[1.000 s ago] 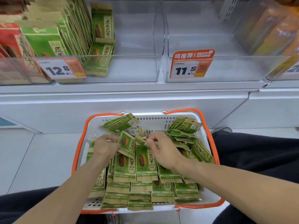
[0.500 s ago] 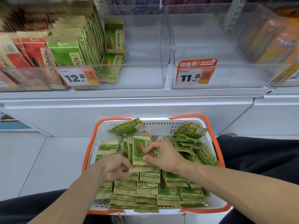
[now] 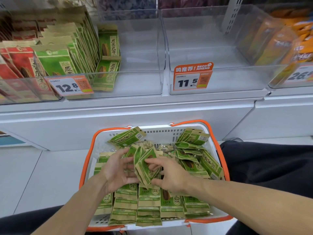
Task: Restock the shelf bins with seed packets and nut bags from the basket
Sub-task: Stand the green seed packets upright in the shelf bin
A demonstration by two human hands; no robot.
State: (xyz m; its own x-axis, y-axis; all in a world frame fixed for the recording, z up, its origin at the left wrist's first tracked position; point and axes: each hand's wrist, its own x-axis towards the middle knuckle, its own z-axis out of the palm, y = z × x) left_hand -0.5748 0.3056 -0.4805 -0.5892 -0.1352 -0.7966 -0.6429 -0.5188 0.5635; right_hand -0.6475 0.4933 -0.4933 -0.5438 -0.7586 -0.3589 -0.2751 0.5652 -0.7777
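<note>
A person crouches before a white shelf, both bare forearms reaching into a white basket with orange handles that sits on the floor. The left hand and right hand face each other, fingers curled around a small upright stack of green seed packets pressed between the palms, just above the basket's heap. More green packets lie in overlapping rows beneath and along the right side. A clear bag of nuts shows near the basket's far wall. Above, a clear shelf bin with a 12.8 price tag holds two matching packets at its left. The neighbouring bin carries an 11.5 tag.
</note>
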